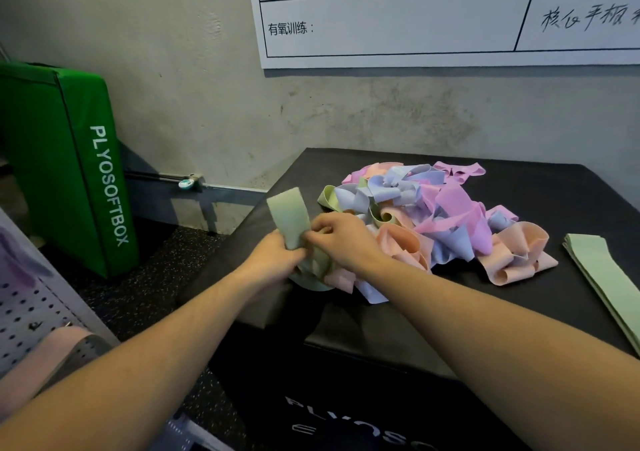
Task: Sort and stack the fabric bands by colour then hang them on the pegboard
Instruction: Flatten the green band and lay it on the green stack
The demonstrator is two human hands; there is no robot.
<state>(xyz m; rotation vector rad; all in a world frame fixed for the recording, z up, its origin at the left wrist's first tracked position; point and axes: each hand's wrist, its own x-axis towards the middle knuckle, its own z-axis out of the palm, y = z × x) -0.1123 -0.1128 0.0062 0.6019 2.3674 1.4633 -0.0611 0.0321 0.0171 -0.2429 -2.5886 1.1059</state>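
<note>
Surface: black padded box [346, 329] against a grey wall, a white chart [415, 17] above it.
Left hand [273, 260]: I see it curled shut around a pale green band [289, 213], whose free end stands up to the far left.
Right hand [343, 235]: fingers pinched on the same band, just beside the left hand.
Pile [433, 215]: pink, peach, blue and green bands tangled at the middle; too many to count.
Green stack [602, 274]: one, flat at the right edge.
Pegboard [24, 312]: near left.
Green box [69, 166]: one, far left.

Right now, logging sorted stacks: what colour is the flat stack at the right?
Pale green stack, head view.
</note>
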